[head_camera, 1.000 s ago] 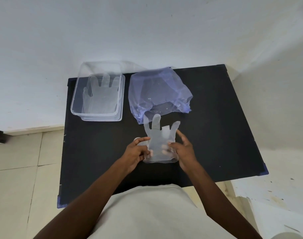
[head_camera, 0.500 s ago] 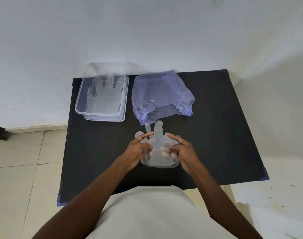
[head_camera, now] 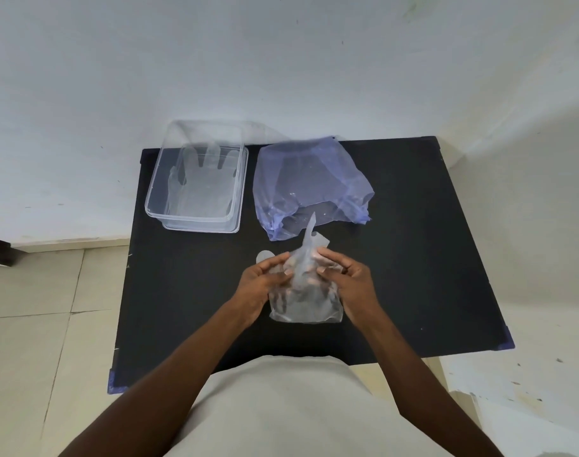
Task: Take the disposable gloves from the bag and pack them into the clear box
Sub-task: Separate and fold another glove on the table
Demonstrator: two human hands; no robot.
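Note:
A translucent disposable glove (head_camera: 306,301) is bunched up between both hands over the middle of the black table (head_camera: 430,258). My left hand (head_camera: 260,285) grips its left side and my right hand (head_camera: 349,285) grips its right side; one finger of the glove sticks up toward the bag. The bluish plastic bag (head_camera: 309,186) lies just beyond, its mouth facing me. At the back left stands the clear box (head_camera: 195,222), open, with a flat glove (head_camera: 202,186) lying inside it.
The table stands against a white wall, with a tiled floor to the left and a pale ledge to the right. The box overhangs the table's back edge slightly.
The glove lay flat on the table with its fingers spread; both hands have gathered and lifted it, so it is now crumpled between them.

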